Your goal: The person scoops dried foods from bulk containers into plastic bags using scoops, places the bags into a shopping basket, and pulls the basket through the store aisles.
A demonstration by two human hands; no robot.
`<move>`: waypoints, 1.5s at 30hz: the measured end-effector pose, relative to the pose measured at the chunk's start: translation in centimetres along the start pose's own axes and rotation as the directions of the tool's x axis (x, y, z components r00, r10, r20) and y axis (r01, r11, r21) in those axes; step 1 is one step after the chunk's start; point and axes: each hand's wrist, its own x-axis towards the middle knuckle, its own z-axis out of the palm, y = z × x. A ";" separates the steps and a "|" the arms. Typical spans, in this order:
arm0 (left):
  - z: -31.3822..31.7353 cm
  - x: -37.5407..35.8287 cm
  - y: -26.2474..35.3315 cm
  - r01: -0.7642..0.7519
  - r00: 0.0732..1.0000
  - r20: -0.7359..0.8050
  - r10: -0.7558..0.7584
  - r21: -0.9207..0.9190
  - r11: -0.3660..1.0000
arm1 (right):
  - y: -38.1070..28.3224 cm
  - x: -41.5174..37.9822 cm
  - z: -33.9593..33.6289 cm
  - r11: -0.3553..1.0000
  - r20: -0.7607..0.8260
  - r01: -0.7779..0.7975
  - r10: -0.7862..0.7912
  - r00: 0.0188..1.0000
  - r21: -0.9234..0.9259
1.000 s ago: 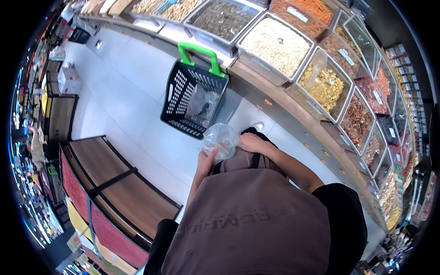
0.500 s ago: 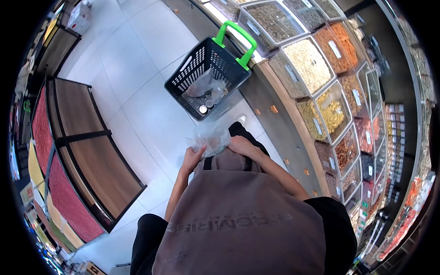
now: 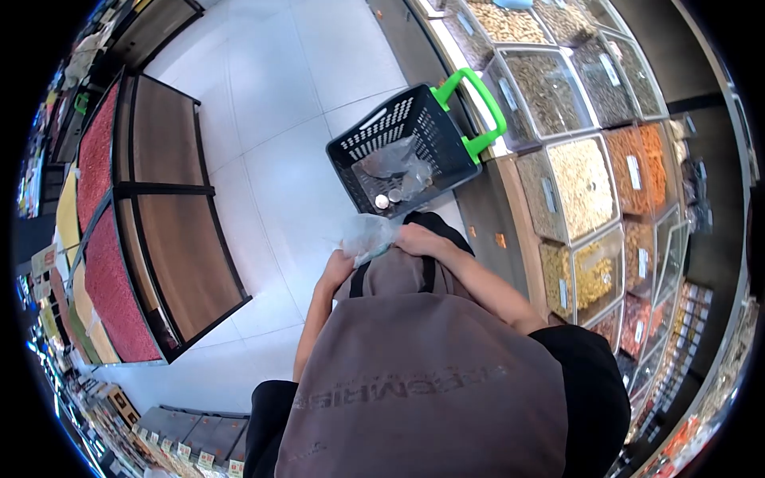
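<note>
In front of my apron (image 3: 414,358) I hold a clear plastic bag (image 3: 368,234), crumpled and see-through, with a greenish patch along its lower edge. My left hand (image 3: 339,268) pinches the bag's lower left side. The fingers of my right hand (image 3: 417,240) are closed on its right edge. What the bag contains, if anything, I cannot make out. Just beyond it a black shopping basket (image 3: 362,153) with a green handle (image 3: 490,102) stands beside the counter. Inside the basket lie clear bags (image 3: 398,159) and small round whitish items (image 3: 382,201).
Along the right runs a counter of clear bins holding pale flakes (image 3: 586,183), yellow pieces (image 3: 596,279), orange strips (image 3: 649,151) and dark seeds (image 3: 546,92). To the left stands a dark wooden display (image 3: 171,263) topped with red grains (image 3: 115,295). Pale tiled floor (image 3: 271,183) lies between.
The view has turned, so basket and bins sit further right and lower. Both hands keep hold of the plastic bag, which has shifted slightly up.
</note>
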 end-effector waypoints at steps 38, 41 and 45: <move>-11.8 28.2 7.3 -0.567 0.796 0.600 0.079 0.694 0.443 | 1.8 12.1 10.4 0.635 -0.438 -0.353 0.750 0.495 0.687; -11.2 30.9 5.1 -0.629 0.768 0.622 0.153 0.688 0.362 | 2.1 13.7 13.3 0.636 -0.437 -0.315 0.738 0.514 0.704; -8.4 31.9 7.5 -0.481 0.865 0.491 0.101 0.754 0.448 | 3.5 14.9 11.3 0.683 -0.534 -0.284 0.715 0.452 0.673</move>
